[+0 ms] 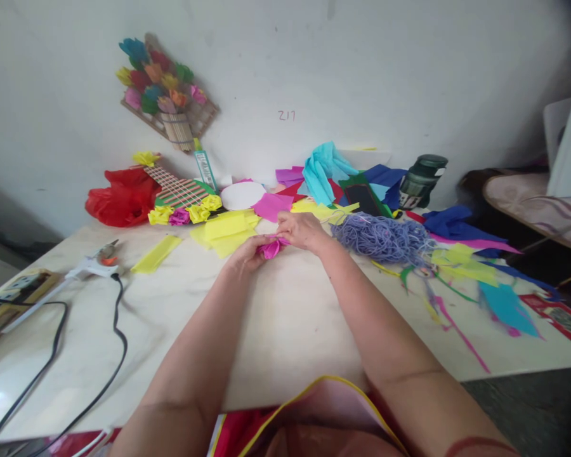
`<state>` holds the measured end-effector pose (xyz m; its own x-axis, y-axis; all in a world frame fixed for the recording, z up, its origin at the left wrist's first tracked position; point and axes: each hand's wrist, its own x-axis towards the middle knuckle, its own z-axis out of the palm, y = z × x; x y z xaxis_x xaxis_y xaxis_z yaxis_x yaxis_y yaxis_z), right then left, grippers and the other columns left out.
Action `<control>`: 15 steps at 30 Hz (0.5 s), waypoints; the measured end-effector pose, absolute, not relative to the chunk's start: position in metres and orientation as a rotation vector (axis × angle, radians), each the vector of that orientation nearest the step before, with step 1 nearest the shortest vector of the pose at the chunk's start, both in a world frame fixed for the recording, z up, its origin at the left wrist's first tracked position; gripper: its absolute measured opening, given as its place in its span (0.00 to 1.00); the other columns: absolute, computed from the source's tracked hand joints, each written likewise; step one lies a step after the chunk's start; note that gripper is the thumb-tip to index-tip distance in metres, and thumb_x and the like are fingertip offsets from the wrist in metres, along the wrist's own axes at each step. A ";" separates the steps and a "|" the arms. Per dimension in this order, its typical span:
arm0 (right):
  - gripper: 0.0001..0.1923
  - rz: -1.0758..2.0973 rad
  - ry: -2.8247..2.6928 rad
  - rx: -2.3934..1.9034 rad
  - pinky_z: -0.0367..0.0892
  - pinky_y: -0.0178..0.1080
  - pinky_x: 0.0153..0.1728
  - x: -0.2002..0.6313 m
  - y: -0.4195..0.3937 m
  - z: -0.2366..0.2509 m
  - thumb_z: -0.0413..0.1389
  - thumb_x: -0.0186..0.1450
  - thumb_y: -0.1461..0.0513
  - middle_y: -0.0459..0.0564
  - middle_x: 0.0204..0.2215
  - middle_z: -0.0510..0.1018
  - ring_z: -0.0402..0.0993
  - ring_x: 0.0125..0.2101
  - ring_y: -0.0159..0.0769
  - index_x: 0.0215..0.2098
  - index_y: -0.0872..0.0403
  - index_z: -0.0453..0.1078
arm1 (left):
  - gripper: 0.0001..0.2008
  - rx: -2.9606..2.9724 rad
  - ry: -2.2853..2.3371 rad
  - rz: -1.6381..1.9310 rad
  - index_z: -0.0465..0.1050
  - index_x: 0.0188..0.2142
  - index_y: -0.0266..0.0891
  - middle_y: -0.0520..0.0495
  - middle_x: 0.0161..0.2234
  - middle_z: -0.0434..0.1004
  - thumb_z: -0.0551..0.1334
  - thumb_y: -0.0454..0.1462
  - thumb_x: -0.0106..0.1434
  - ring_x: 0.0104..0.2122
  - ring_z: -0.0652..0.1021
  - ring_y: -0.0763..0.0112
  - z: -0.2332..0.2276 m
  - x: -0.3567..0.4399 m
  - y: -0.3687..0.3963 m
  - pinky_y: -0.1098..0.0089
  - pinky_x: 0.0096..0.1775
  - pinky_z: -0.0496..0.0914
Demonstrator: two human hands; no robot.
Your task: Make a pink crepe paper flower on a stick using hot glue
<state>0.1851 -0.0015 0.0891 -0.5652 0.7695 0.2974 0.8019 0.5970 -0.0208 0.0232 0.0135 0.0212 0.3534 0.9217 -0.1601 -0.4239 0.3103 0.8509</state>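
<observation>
Plain pale wall [361, 76] behind a white, faintly veined tabletop [290, 330]; crumpled and cut papers in many colours lie along the rear edge. Near the centre, the left hand [248, 254] and right hand [301, 230] meet over a small, gathered piece of bright magenta crepe-like paper [270, 248], held just above the table. Grip: the left hand is closed around the paper's left side; the right hand's fingertips are drawn together in a narrow pinch at its upper right edge. The exact placement of the fingertips is partly hidden.

Handling, as judged from this posture: the left hand should serve as a steady clamp, firm at the gathered part but light on the loose folds, while the right shapes in small, even pinches. Thin paper of this kind probably tears or flattens under a hard pull, so short movements with both hands close together seem best.

Relation of paper to grip: the magenta piece lies between the two hands, its rounded folds bulging below the fingers toward the wearer. Beyond and left of it are flat, translucent yellow paper sheets [231, 231]; to the right, near the right wrist, lies a loose heap of purple-grey yarn [385, 238].
</observation>
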 end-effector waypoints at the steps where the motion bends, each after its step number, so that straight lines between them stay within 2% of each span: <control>1: 0.14 -0.176 -2.562 -1.285 0.52 0.36 0.29 0.184 -0.002 0.090 0.49 0.65 0.59 0.48 0.39 0.76 0.69 0.32 0.33 0.31 0.52 0.77 | 0.06 0.794 0.756 1.002 0.76 0.28 0.29 0.42 0.29 0.79 0.61 0.26 0.49 0.29 0.77 0.71 0.022 0.023 0.013 0.71 0.38 0.73; 8: 0.12 -0.132 -2.533 -1.273 0.53 0.35 0.30 0.189 0.002 0.088 0.51 0.64 0.58 0.47 0.39 0.75 0.69 0.34 0.33 0.34 0.50 0.77 | 0.09 0.883 0.652 1.019 0.77 0.31 0.30 0.41 0.30 0.79 0.66 0.31 0.47 0.30 0.78 0.69 0.018 0.020 0.012 0.68 0.39 0.72; 15: 0.12 -0.073 -2.519 -1.323 0.54 0.34 0.30 0.196 0.004 0.086 0.52 0.63 0.58 0.49 0.39 0.75 0.69 0.34 0.33 0.37 0.50 0.77 | 0.14 0.986 0.666 1.015 0.77 0.31 0.30 0.42 0.27 0.79 0.72 0.35 0.44 0.26 0.78 0.69 0.017 0.021 0.010 0.70 0.34 0.71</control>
